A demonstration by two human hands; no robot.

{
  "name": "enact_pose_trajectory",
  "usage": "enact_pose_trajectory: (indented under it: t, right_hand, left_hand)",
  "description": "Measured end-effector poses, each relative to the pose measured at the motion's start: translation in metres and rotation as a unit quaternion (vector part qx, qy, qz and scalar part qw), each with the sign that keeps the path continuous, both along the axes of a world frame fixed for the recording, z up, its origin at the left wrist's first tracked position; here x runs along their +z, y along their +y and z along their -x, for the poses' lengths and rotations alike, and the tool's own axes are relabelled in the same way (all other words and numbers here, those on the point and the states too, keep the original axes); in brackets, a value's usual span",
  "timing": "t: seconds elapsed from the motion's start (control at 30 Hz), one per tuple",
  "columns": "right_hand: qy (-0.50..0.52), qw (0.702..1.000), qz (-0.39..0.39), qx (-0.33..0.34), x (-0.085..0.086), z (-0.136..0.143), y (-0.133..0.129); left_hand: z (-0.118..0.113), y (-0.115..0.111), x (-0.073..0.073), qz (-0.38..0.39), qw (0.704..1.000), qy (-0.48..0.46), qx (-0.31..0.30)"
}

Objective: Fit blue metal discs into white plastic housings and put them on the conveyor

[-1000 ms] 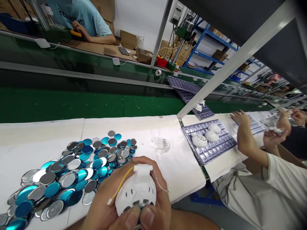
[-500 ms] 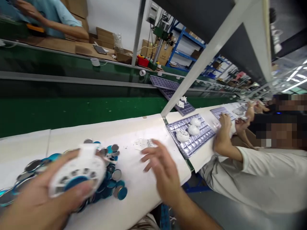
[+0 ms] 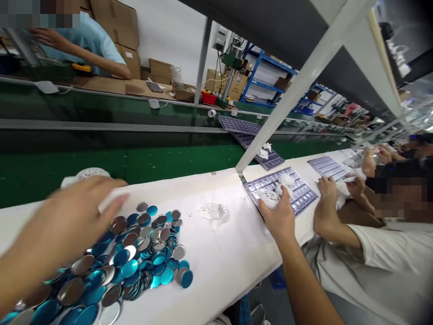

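Note:
My left hand [image 3: 79, 221], smeared by motion, is over the far left of the disc pile. Its fingers are closed on a white plastic piece [image 3: 113, 197], mostly hidden by the hand. Just beyond it shows a white perforated part [image 3: 93, 173] at the green belt's edge. Below lies a heap of round metal discs [image 3: 130, 266], some blue and some silver. My right hand [image 3: 280, 219] reaches to the clear compartment tray [image 3: 302, 192]. Thumb and finger are on either side of a white perforated round shell [image 3: 269, 197]. Other white shells [image 3: 287, 179] sit behind it.
A crumpled clear plastic scrap [image 3: 214, 212] lies on the white-covered table [image 3: 216, 253]. A slanting metal post [image 3: 291, 95] rises behind the tray. Stacked trays [image 3: 253, 137] rest on the green belt [image 3: 162, 158]. A co-worker's hands [image 3: 333, 187] work at right.
My left hand has moved up and away from me, carrying the white piece off the discs. My right hand has moved right, from above the table to the shell in the tray.

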State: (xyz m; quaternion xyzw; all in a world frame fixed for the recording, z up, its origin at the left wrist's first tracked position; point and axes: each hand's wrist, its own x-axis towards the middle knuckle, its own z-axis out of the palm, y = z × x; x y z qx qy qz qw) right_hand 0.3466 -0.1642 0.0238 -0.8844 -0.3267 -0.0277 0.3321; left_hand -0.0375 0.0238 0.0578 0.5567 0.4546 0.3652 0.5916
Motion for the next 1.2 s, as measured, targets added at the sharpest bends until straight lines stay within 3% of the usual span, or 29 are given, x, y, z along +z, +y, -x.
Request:
enact_pose_trajectory:
  t: [0.03,0.07,0.1,0.13,0.2,0.23,0.3,0.37,0.5,0.6,0.73,0.83,0.93,1.03,1.1,1.2]
  right_hand:
    - [0.012,0.999,-0.024,0.027,0.002,0.02,-0.005]
    - [0.046,0.993,-0.072,0.08,0.004,0.044,-0.01]
    - [0.11,0.972,-0.124,0.165,0.005,0.07,-0.014]
    - [0.171,0.939,-0.154,0.257,0.005,0.098,-0.017]
    - [0.225,0.88,-0.182,0.377,0.005,0.146,-0.015]
    - [0.233,0.856,-0.186,0.423,0.005,0.162,-0.012]
    - [0.236,0.822,-0.188,0.483,0.004,0.174,0.0]
    - [0.207,0.809,-0.157,0.527,0.002,0.164,0.012]
    - [-0.002,0.786,0.027,0.618,-0.012,0.133,0.027]
    - [-0.12,0.755,0.088,0.638,-0.028,0.129,0.031]
    - [-0.126,0.75,0.028,0.649,-0.034,0.131,0.033]
    - [-0.02,0.772,-0.05,0.634,-0.02,0.13,0.027]
    - [0.169,0.789,-0.084,0.584,0.003,0.136,0.013]
    - [0.33,0.76,-0.084,0.554,0.026,0.152,0.002]
    - [0.34,0.749,-0.093,0.561,0.037,0.163,0.002]
    - [0.271,0.764,-0.113,0.574,0.045,0.174,0.008]
  left_hand:
    - [-0.008,-0.026,-0.001,-0.044,0.994,0.088,-0.042]
    - [-0.019,-0.054,-0.002,-0.041,0.989,0.114,-0.091]
    - [-0.031,-0.081,-0.004,0.013,0.988,0.077,-0.134]
    - [-0.042,-0.104,-0.005,0.119,0.981,0.007,-0.156]
    - [-0.058,-0.137,-0.009,0.306,0.937,-0.165,-0.028]
    - [-0.062,-0.146,-0.011,0.348,0.91,-0.223,0.024]
    - [-0.06,-0.147,-0.014,0.381,0.876,-0.285,0.084]
    - [-0.05,-0.137,-0.016,0.374,0.873,-0.301,0.081]
    - [-0.034,-0.121,-0.013,0.342,0.887,-0.298,0.081]
    - [-0.037,-0.121,-0.008,0.333,0.896,-0.277,0.094]
    - [-0.043,-0.125,-0.009,0.322,0.912,-0.242,0.081]
    - [-0.044,-0.127,-0.013,0.295,0.928,-0.221,0.054]
    - [-0.044,-0.128,-0.014,0.251,0.944,-0.211,0.043]
    - [-0.045,-0.131,-0.015,0.21,0.958,-0.191,0.032]
    - [-0.044,-0.133,-0.018,0.196,0.965,-0.172,0.027]
    - [-0.041,-0.136,-0.022,0.202,0.968,-0.147,0.032]
